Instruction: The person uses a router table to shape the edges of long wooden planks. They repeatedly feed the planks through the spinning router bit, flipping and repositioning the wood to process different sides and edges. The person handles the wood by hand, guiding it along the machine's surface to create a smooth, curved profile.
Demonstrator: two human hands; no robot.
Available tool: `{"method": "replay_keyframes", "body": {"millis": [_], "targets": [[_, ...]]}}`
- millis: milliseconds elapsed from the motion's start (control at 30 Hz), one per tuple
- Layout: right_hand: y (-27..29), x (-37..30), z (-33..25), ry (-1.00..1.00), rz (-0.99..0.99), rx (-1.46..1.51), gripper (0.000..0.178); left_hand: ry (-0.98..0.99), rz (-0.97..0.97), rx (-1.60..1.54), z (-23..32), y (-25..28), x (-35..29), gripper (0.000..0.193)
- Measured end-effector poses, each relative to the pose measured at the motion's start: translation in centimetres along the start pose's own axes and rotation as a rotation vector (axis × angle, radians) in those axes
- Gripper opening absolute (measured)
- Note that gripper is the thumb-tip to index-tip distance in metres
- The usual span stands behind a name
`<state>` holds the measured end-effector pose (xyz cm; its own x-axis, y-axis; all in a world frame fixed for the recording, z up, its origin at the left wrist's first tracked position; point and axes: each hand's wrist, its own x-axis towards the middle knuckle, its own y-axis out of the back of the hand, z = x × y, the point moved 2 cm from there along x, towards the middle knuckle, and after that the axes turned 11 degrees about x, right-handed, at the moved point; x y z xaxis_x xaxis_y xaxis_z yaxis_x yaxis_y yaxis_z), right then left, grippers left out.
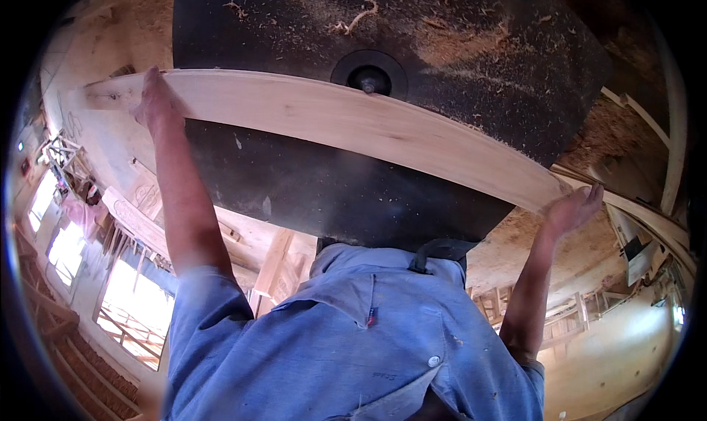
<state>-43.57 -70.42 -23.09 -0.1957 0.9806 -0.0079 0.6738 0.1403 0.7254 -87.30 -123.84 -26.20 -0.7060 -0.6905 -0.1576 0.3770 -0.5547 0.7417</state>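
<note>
A long pale wooden board (317, 117) lies across a dark machine table (294, 174), spanning nearly the whole width of the view. Close to its left end, my left hand (157, 101) grips the board, fingers over the far edge. Around its right end my right hand (574, 210) is closed, with part of the grip hidden behind the wrist. Against the middle of the board's far edge sits a round cutter spindle (369, 79), set in a dark ring in the table. The board's far edge touches or nearly touches it; I cannot tell which.
Curled wood shavings (361, 16) and sawdust (464, 42) cover the far part of the table. Beyond the right hand are long wooden strips (648, 222). A carved panel (136, 218) and stacked timber stand at the left, near bright window openings (136, 303).
</note>
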Motion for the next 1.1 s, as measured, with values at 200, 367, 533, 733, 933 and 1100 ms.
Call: {"method": "replay_keyframes", "body": {"millis": [200,367,533,733,933,1100], "targets": [[-1.7,0.0,-0.4,0.089,0.047,0.009,0.05,0.092,0.003,0.016,-0.6,1.0,0.9,0.094],[-3.4,0.4,-2.1,0.157,0.006,-0.008,0.052,0.085,-0.068,0.152,-3.2,2.9,4.9,0.083],[-5.9,-0.9,-5.6,0.206,-0.057,0.024,0.051,0.122,-0.084,0.112,-5.1,4.5,6.2,0.058],[-8.6,-1.6,-8.0,0.304,-0.083,-0.093,0.054,0.006,-0.148,0.111,-11.5,8.6,12.0,0.052],[-11.2,-3.0,-10.2,0.409,-0.2,-0.015,0.06,0.14,-0.084,0.041,-14.6,12.1,12.9,0.058],[-12.8,-4.5,-11.7,0.471,-0.262,0.022,0.064,0.194,-0.053,0.077,-18.3,15.6,13.5,0.056]]}}
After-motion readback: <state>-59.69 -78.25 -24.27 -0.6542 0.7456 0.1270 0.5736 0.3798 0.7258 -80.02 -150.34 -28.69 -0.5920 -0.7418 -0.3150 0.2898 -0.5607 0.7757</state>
